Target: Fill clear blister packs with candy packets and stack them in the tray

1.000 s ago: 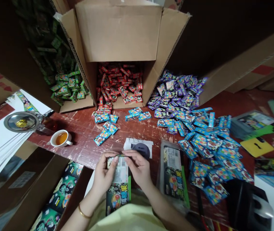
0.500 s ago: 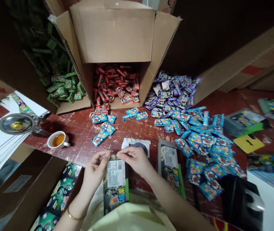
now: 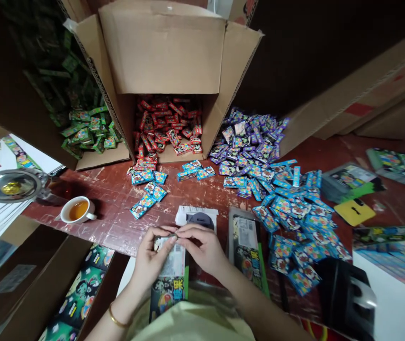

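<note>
My left hand point(image 3: 152, 252) and my right hand point(image 3: 202, 246) meet in front of me, fingertips pinched together over the top of an upright candy package point(image 3: 168, 296). The package is dark, with green edging, yellow and blue lettering and a white printed label; its lower end lies against my clothing. My fingers cover its upper edge, so the exact grip point is partly hidden. A similar candy package point(image 3: 247, 251) lies on the table to the right of my right hand. Just beyond my fingers is a dark round object point(image 3: 200, 219) on a white paper point(image 3: 181, 215).
Open cartons hold green point(image 3: 88, 130), red point(image 3: 168, 123) and purple packets point(image 3: 252, 137). Blue packets point(image 3: 294, 208) spread over the right side. A teacup point(image 3: 77, 210) and a metal-rimmed strainer point(image 3: 12, 185) stand left. A yellow phone-like object point(image 3: 355, 211) and black dispenser-like object point(image 3: 346, 293) are right.
My two hands have come closer together, fingertips now touching over the package top. The camera view has shifted slightly, moving the table things a little left.
</note>
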The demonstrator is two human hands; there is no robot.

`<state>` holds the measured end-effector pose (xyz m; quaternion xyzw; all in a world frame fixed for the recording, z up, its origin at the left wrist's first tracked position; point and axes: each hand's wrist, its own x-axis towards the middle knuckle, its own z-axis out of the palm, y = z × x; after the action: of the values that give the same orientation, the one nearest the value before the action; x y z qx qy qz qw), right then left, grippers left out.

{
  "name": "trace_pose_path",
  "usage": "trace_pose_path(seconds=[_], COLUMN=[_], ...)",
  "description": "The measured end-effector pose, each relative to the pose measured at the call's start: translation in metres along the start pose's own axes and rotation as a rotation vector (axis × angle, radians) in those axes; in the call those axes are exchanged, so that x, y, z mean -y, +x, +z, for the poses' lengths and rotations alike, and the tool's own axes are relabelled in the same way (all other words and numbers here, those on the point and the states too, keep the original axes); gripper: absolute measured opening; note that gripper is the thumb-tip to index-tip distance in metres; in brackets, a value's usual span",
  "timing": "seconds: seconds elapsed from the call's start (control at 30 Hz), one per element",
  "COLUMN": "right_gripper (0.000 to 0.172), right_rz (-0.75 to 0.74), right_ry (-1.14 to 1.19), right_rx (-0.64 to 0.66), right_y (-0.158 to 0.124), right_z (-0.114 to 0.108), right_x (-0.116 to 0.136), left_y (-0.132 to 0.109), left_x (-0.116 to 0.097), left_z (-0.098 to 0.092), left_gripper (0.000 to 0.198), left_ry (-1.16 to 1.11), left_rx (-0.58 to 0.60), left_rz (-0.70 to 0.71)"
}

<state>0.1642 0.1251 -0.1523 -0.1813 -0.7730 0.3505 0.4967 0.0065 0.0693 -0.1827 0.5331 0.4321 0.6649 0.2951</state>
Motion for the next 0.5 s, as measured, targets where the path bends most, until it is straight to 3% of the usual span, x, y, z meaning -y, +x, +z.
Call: trace_pose_path(seconds=[0.07,0.17,0.27,0.37,0.5], right_gripper=[0.011,0.017,0.018,0.02,0.011], right_rz=[0.03,0.186,0.278,0.274,0.226], right_ry=[-0.103,-0.309,-0.409,-0.41,-0.403], right_rx=[-0.025,-0.163,-0.114,-0.021,0.013], right_y=[0.007,0.028,0.047,0.056,0.059], right_z=[-0.02,-0.059,-0.084,-0.088,-0.084], right_x=[-0.014,-0.049,-0.085,-0.103,-0.103], left_y=[0.007,0.017,0.025,0.029,0.03], left_x=[0.003,0.005,0.006,0.006,0.007], left_z=[0.002,0.008,0.017,0.023,0.024], left_gripper=[0.015,0.015,0.017,0.018,0.019], left_ry=[-0.011,0.022,0.036,0.041,0.038], left_rx=[0.024,0.053,0.115,0.167,0.165], left_rz=[-0.024,-0.034,-0.06,-0.093,-0.095])
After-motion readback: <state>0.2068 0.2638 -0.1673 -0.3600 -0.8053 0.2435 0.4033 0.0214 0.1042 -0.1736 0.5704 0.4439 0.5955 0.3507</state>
